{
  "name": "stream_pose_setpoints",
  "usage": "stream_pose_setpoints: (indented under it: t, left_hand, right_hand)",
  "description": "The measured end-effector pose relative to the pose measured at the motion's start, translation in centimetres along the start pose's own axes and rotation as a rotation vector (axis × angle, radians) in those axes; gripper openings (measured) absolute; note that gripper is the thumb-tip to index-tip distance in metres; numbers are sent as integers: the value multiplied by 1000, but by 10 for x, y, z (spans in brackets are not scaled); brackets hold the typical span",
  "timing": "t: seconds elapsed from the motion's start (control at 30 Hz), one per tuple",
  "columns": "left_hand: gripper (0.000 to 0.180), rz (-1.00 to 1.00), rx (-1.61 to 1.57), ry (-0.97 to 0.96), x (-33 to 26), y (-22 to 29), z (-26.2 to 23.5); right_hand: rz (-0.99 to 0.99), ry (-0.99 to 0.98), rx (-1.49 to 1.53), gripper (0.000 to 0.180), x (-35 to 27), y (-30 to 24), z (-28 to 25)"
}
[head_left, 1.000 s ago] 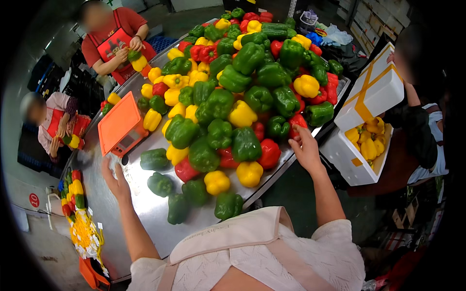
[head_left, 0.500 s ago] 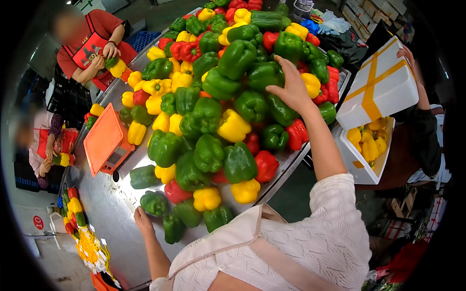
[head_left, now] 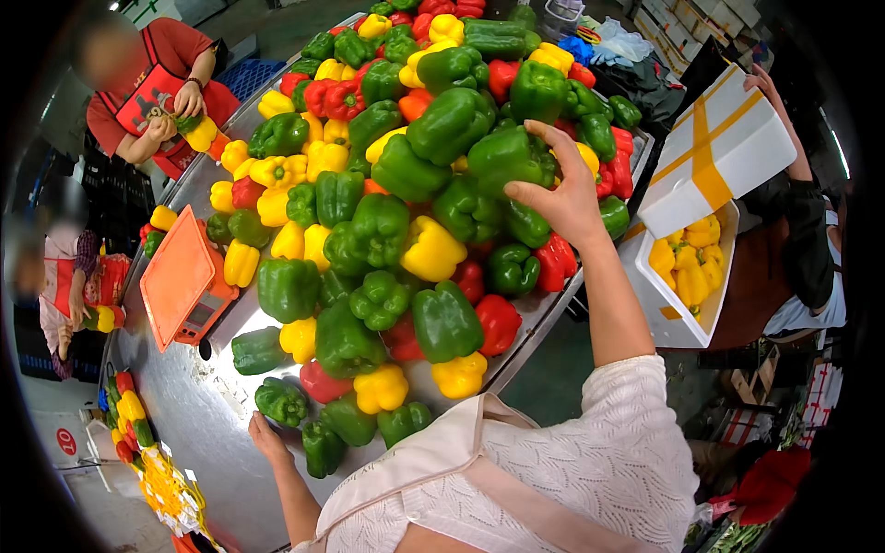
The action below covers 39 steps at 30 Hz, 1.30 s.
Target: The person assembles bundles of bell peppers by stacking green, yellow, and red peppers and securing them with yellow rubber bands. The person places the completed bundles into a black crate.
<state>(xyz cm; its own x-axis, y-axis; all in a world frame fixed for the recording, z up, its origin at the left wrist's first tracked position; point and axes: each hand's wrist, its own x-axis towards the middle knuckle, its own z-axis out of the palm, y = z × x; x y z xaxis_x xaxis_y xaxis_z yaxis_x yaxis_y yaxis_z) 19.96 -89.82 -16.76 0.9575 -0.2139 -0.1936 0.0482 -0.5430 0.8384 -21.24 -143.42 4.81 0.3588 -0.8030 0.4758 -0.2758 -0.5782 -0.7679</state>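
Observation:
A big pile of green, yellow and red bell peppers covers the metal table (head_left: 198,438). My right hand (head_left: 570,189) is at the pile's right side, thumb and fingers curved around the end of a large green bell pepper (head_left: 507,158). This pepper lies on top of others. At the near left, my left hand (head_left: 268,437) is low by the table top, its fingers stretched out. Beside its fingertips sits a smaller green pepper (head_left: 281,402); whether they touch I cannot tell.
An orange scale (head_left: 180,281) stands left of the pile. At far left, two people hold peppers. On the right, a person's hand lifts the lid (head_left: 714,152) of a white foam box (head_left: 678,323) with yellow peppers inside. Yellow netting (head_left: 171,488) lies at the lower left.
The view has shifted slightly. My right hand has drawn a little to the right and nearer, and the large green bell pepper has shifted with it. My left hand stays beside the smaller pepper.

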Motion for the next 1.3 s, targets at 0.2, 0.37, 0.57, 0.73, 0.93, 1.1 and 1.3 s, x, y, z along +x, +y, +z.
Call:
stream_pose_setpoints:
  t: [0.2, 0.37, 0.57, 0.73, 0.93, 1.1, 1.3]
  left_hand:
    - [50, -4, -38, 38, -11, 19, 4]
    - [48, 155, -103, 194, -12, 91, 10]
    - [25, 604, -161, -8, -48, 213, 37]
    - [25, 723, -166, -270, -100, 244, 71]
    - [16, 627, -269, -439, -118, 244, 73]
    - [31, 654, -307, -485, -117, 266, 71]
    - [78, 355, -817, -877, -126, 310, 87]
  right_hand:
    - [-37, -14, 25, 67, -13, -20, -5]
    - [19, -111, 285, 64, -19, -35, 3]
    - [191, -223, 623, 59, -13, -39, 32]
    - [185, -125, 642, 59, 19, -30, 50]
    - [17, -19, 314, 61, 71, -43, 58]
    - [-128, -318, 460, 71, 55, -85, 83]
    - [-341, -844, 737, 81, -7, -146, 134]
